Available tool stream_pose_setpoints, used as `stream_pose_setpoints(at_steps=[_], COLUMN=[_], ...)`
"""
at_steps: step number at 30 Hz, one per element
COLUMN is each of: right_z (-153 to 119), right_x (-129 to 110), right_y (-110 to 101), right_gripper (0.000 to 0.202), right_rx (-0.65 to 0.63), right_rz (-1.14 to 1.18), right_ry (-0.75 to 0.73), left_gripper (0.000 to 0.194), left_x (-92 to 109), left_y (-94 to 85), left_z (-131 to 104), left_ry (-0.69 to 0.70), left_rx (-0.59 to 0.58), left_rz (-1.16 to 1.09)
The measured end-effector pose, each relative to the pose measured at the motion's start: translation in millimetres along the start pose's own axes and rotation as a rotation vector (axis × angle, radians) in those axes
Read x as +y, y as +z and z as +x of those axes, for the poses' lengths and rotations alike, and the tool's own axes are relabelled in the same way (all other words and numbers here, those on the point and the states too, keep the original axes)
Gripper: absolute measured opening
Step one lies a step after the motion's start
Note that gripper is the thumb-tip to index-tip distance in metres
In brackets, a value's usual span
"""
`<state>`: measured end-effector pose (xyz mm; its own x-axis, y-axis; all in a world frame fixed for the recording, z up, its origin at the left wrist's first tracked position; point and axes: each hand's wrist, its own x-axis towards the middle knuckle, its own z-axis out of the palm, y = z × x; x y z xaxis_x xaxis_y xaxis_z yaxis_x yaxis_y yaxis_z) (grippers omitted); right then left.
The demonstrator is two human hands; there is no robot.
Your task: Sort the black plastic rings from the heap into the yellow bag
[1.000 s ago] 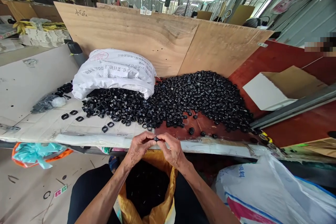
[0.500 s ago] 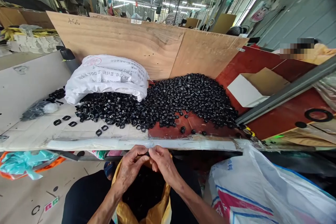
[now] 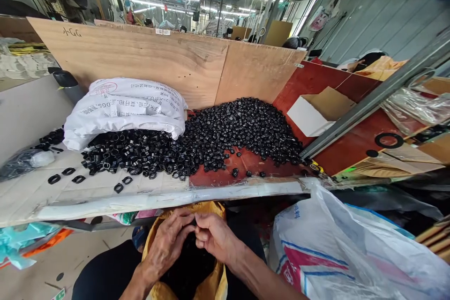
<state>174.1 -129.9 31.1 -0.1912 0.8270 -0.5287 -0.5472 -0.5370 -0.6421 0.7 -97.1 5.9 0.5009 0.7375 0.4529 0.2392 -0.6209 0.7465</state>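
My left hand (image 3: 170,239) and my right hand (image 3: 214,236) meet fingertip to fingertip over an open yellow sack (image 3: 220,274) between my legs. Both are closed in a pinch on something small and dark, mostly hidden by the fingers. Inside the sack lies a dark mass. Beyond my hands, small black caps (image 3: 246,126) are heaped on the red part of the bench, and black rings (image 3: 130,152) are piled to their left. A white printed bag (image 3: 130,108) rests on the back of the ring pile.
The bench's taped front edge (image 3: 140,201) runs just beyond my hands. A large white plastic sack (image 3: 316,243) stands at the right. A metal bar (image 3: 372,98) slants across the right side, near an open carton (image 3: 312,115). Loose rings (image 3: 78,179) lie at the left.
The view has shifted, so the bench contents sit further left. My hands remain together but sit slightly lower in the picture, and more of the sack's far rim shows.
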Motion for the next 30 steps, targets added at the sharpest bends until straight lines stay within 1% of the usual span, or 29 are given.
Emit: stream_pose_setpoints(at_steps=[2, 3, 4, 5, 6, 7, 8, 9, 10, 11, 12, 13, 14, 16, 18, 20, 23, 26, 28, 30], right_z=[-1.2, -2.1, -3.3, -4.6, -5.6, -5.8, -4.6, -1.5, 3.9, 11.7, 21.7, 33.5, 46.3, 71.7, 92.7, 107.0, 118.9, 125.6, 126.7, 122.2], right_x=[-0.5, -1.6, -4.0, -8.2, -14.5, -23.2, -34.0, -46.3, -59.0, -71.0, -81.1, -88.3, -92.2, -90.5, -80.1, -68.0, -55.4, -48.9, -47.1, -48.5], right_y=[-5.1, -8.6, -13.2, -19.2, -27.2, -37.4, -49.6, -63.5, -78.2, -92.7, -105.8, -116.5, -124.0, -128.7, -121.6, -107.6, -83.8, -62.5, -53.1, -51.1], right_gripper=[0.017, 0.014, 0.012, 0.010, 0.009, 0.011, 0.017, 0.025, 0.035, 0.045, 0.055, 0.061, 0.064, 0.062, 0.059, 0.059, 0.062, 0.064, 0.065, 0.068], right_rx=[-0.008, -0.020, -0.023, 0.002, 0.072, 0.183, 0.345, 0.539, 0.687, 0.796, 0.885, 0.935, 0.946, 0.914, 0.861, 0.813, 0.762, 0.716, 0.663, 0.605], right_rz=[0.017, -0.034, -0.134, -0.282, -0.461, -0.654, -0.846, -1.004, -1.140, -1.265, -1.363, -1.443, -1.512, -1.597, -1.617, -1.592, -1.524, -1.492, -1.503, -1.485], right_ry=[0.188, 0.255, 0.268, 0.206, 0.059, -0.161, -0.435, -0.701, -0.889, -0.971, -0.971, -0.916, -0.843, -0.735, -0.720, -0.753, -0.806, -0.806, -0.800, -0.836], left_gripper=[0.036, 0.038, 0.038, 0.035, 0.028, 0.019, 0.010, 0.009, 0.014, 0.017, 0.016, 0.015, 0.015, 0.020, 0.026, 0.028, 0.026, 0.018, 0.013, 0.010], left_x=[4.7, 8.3, 12.3, 15.9, 18.3, 18.7, 16.5, 11.6, 4.1, -5.2, -15.4, -25.6, -34.6, -47.1, -51.9, -52.4, -53.3, -57.2, -59.3, -59.4], left_y=[-6.8, -10.8, -15.0, -19.3, -23.2, -26.6, -29.1, -30.5, -30.7, -29.7, -27.8, -25.0, -21.8, -14.8, -8.2, -2.8, 2.4, 4.3, 4.2, 3.5], left_z=[0.8, 2.8, 6.0, 10.4, 15.9, 22.3, 29.2, 36.5, 43.9, 51.2, 58.4, 65.4, 72.1, 84.3, 93.9, 100.0, 101.5, 96.1, 91.7, 88.5], left_ry=[0.128, 0.178, 0.206, 0.202, 0.166, 0.103, 0.027, -0.046, -0.110, -0.161, -0.210, -0.253, -0.287, -0.329, -0.350, -0.365, -0.347, -0.281, -0.238, -0.215], left_rx=[-0.118, -0.179, -0.238, -0.291, -0.329, -0.337, -0.303, -0.228, -0.120, 0.002, 0.108, 0.175, 0.198, 0.162, 0.099, 0.073, 0.099, 0.136, 0.136, 0.122], left_rz=[0.085, 0.101, 0.101, 0.094, 0.088, 0.091, 0.107, 0.140, 0.189, 0.252, 0.321, 0.386, 0.440, 0.523, 0.592, 0.656, 0.694, 0.656, 0.616, 0.574])
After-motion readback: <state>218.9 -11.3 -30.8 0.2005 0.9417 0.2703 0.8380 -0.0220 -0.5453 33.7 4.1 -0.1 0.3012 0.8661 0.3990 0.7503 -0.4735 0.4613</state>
